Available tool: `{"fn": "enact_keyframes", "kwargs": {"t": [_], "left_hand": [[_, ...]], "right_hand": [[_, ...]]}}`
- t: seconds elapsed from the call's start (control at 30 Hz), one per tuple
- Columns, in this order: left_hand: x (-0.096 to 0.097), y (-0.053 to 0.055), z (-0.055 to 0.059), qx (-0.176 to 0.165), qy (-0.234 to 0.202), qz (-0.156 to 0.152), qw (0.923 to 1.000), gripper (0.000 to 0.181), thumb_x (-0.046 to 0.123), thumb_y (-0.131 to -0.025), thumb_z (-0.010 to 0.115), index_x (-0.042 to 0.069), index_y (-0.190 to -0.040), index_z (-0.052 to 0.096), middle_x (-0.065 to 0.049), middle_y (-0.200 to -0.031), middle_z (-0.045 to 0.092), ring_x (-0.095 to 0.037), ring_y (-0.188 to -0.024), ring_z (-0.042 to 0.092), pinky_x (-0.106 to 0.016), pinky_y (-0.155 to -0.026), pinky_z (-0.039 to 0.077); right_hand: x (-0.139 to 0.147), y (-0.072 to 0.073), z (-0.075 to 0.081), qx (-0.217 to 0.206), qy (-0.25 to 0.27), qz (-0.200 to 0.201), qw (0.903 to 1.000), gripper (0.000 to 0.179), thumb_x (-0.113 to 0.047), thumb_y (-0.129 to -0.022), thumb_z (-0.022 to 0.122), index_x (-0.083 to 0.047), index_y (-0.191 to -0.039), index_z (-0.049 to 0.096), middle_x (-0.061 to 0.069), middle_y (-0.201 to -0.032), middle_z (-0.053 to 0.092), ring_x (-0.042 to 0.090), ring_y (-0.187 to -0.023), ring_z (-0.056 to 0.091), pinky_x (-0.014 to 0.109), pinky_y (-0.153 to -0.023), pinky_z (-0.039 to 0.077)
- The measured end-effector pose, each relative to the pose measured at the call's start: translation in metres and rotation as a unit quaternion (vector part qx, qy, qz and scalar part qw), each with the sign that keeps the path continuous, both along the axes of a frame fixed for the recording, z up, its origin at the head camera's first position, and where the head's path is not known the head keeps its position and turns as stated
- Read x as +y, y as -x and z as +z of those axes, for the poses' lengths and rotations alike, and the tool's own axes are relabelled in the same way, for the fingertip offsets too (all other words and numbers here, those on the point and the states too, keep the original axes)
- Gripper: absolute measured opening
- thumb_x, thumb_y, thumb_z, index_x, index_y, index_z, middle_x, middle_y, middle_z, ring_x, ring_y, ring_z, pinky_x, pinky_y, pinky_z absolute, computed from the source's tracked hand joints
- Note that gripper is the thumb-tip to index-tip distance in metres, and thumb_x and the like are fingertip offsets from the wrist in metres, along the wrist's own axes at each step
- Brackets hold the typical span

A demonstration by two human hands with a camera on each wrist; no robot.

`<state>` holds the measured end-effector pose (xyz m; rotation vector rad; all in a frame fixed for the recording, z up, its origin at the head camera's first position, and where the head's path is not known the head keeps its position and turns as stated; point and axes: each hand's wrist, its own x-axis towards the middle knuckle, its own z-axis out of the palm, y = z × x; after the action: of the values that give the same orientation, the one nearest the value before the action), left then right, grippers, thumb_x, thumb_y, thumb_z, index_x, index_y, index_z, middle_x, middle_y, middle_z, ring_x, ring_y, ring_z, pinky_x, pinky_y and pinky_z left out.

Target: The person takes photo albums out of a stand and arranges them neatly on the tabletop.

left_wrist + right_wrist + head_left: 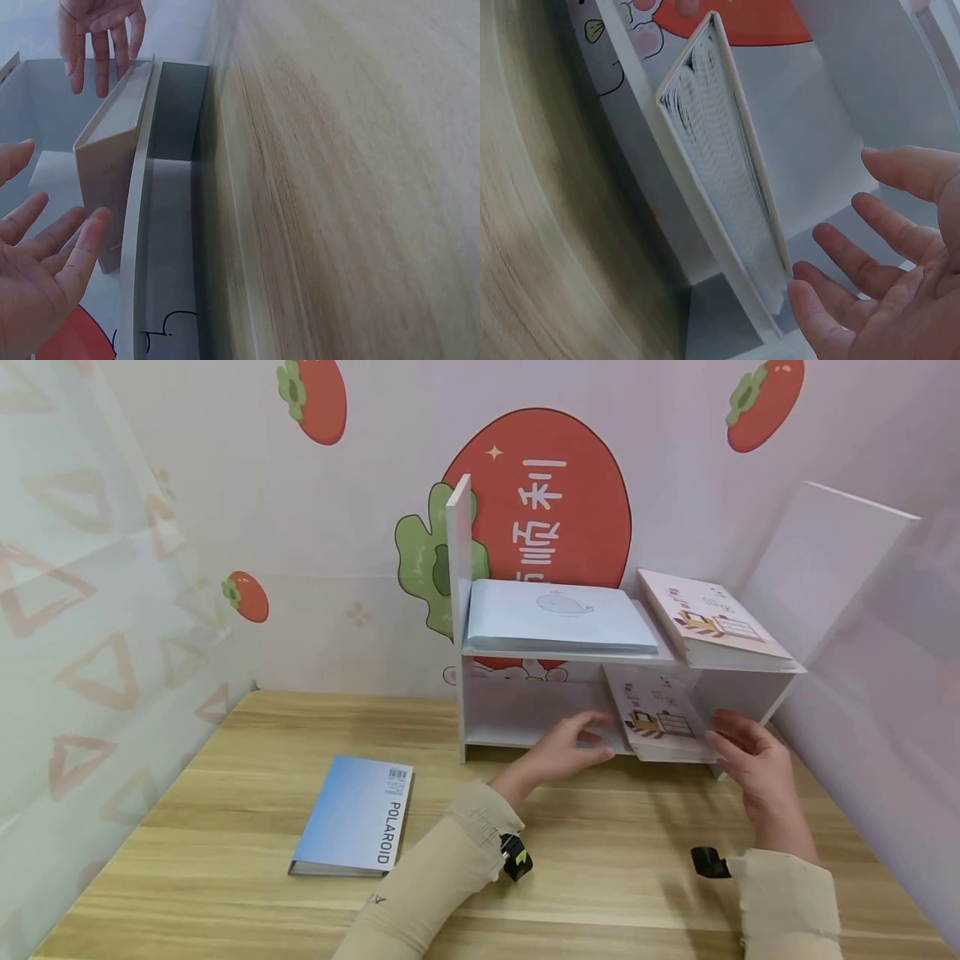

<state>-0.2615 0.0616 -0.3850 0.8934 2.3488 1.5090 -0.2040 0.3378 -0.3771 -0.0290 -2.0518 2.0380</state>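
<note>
A cream photo album [660, 718] with a small building printed on its cover lies on the lower shelf board [543, 742], its front edge at the board's front. Just left of it is my left hand [566, 747], fingers spread and holding nothing. My right hand [757, 764] hovers at the album's right side, fingers loosely bent and empty. From the left wrist, the album's spine side [112, 161] shows between both hands. Page edges of the same album [720, 165] face the right wrist camera, with the fingers [855, 270] close by.
On the upper shelf lie a pale album with a whale [562, 614] and, at right, a matching cream album [712, 618]. A blue and white POLAROID album [356, 814] lies on the wooden table [247, 777] at left. Tall white side panels [459, 610] edge the shelf.
</note>
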Motion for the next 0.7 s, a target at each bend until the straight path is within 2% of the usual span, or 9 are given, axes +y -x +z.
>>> {"fn": "enact_keyframes", "kwargs": {"t": [0.17, 0.27, 0.33, 0.4, 0.47, 0.57, 0.63, 0.7], "left_hand": [[0.007, 0.002, -0.002, -0.014, -0.003, 0.004, 0.9999, 0.055, 0.024, -0.096, 0.066, 0.016, -0.147, 0.046, -0.004, -0.149, 0.050, -0.022, -0.127, 0.058, -0.024, -0.098, 0.049], [0.012, 0.002, -0.003, -0.019, -0.006, 0.003, 0.9998, 0.055, 0.024, -0.096, 0.066, 0.016, -0.147, 0.046, -0.005, -0.149, 0.050, -0.021, -0.126, 0.058, -0.023, -0.096, 0.050], [0.014, 0.002, -0.004, -0.026, -0.011, 0.003, 0.9996, 0.056, 0.023, -0.096, 0.067, 0.016, -0.147, 0.046, -0.006, -0.148, 0.051, -0.022, -0.126, 0.058, -0.022, -0.095, 0.050], [0.016, 0.002, -0.004, -0.034, -0.015, 0.003, 0.9993, 0.057, 0.023, -0.095, 0.067, 0.016, -0.147, 0.046, -0.007, -0.148, 0.051, -0.022, -0.125, 0.058, -0.021, -0.093, 0.050], [0.018, 0.002, -0.006, -0.041, -0.018, 0.003, 0.9990, 0.058, 0.022, -0.095, 0.068, 0.017, -0.148, 0.046, -0.007, -0.147, 0.051, -0.023, -0.125, 0.058, -0.021, -0.092, 0.050], [0.021, 0.003, -0.007, -0.043, -0.022, 0.002, 0.9988, 0.059, 0.021, -0.095, 0.068, 0.016, -0.149, 0.045, -0.008, -0.146, 0.051, -0.024, -0.125, 0.058, -0.020, -0.092, 0.050], [0.023, 0.003, -0.007, -0.045, -0.027, -0.001, 0.9986, 0.060, 0.020, -0.095, 0.068, 0.015, -0.149, 0.044, -0.009, -0.146, 0.052, -0.025, -0.126, 0.058, -0.019, -0.092, 0.050], [0.025, 0.003, -0.007, -0.047, -0.030, -0.006, 0.9984, 0.060, 0.019, -0.095, 0.068, 0.014, -0.150, 0.043, -0.010, -0.146, 0.052, -0.025, -0.127, 0.057, -0.018, -0.092, 0.049]], "right_hand": [[0.004, 0.002, -0.005, -0.023, -0.073, -0.012, 0.9970, 0.033, -0.014, -0.094, 0.068, -0.039, -0.115, 0.063, -0.034, -0.100, 0.062, -0.015, -0.096, 0.055, 0.005, -0.070, 0.044], [0.005, 0.003, -0.008, -0.043, -0.128, -0.021, 0.9906, 0.034, -0.020, -0.095, 0.068, -0.042, -0.119, 0.060, -0.039, -0.102, 0.057, -0.015, -0.099, 0.050, 0.004, -0.072, 0.043], [0.005, 0.004, -0.009, -0.052, -0.165, -0.026, 0.9846, 0.034, -0.023, -0.096, 0.067, -0.038, -0.125, 0.059, -0.038, -0.105, 0.054, -0.012, -0.103, 0.048, 0.004, -0.074, 0.043], [0.004, 0.005, -0.011, -0.064, -0.194, -0.027, 0.9785, 0.038, -0.026, -0.097, 0.066, -0.030, -0.134, 0.056, -0.027, -0.117, 0.056, -0.004, -0.114, 0.049, 0.003, -0.077, 0.043], [0.003, 0.006, -0.012, -0.075, -0.222, -0.025, 0.9719, 0.049, -0.030, -0.098, 0.064, -0.019, -0.143, 0.050, -0.008, -0.135, 0.056, 0.009, -0.126, 0.048, 0.002, -0.079, 0.041], [0.002, 0.008, -0.012, -0.092, -0.237, -0.015, 0.9670, 0.060, -0.031, -0.099, 0.061, -0.007, -0.150, 0.041, 0.022, -0.155, 0.037, 0.032, -0.142, 0.036, 0.001, -0.080, 0.037], [0.001, 0.008, -0.012, -0.096, -0.237, -0.008, 0.9668, 0.064, -0.031, -0.100, 0.060, -0.003, -0.152, 0.036, 0.030, -0.157, 0.028, 0.040, -0.144, 0.030, 0.001, -0.078, 0.035], [0.001, 0.009, -0.012, -0.100, -0.238, -0.004, 0.9661, 0.067, -0.031, -0.100, 0.060, 0.000, -0.153, 0.032, 0.032, -0.157, 0.026, 0.042, -0.143, 0.029, 0.001, -0.077, 0.035]]}}
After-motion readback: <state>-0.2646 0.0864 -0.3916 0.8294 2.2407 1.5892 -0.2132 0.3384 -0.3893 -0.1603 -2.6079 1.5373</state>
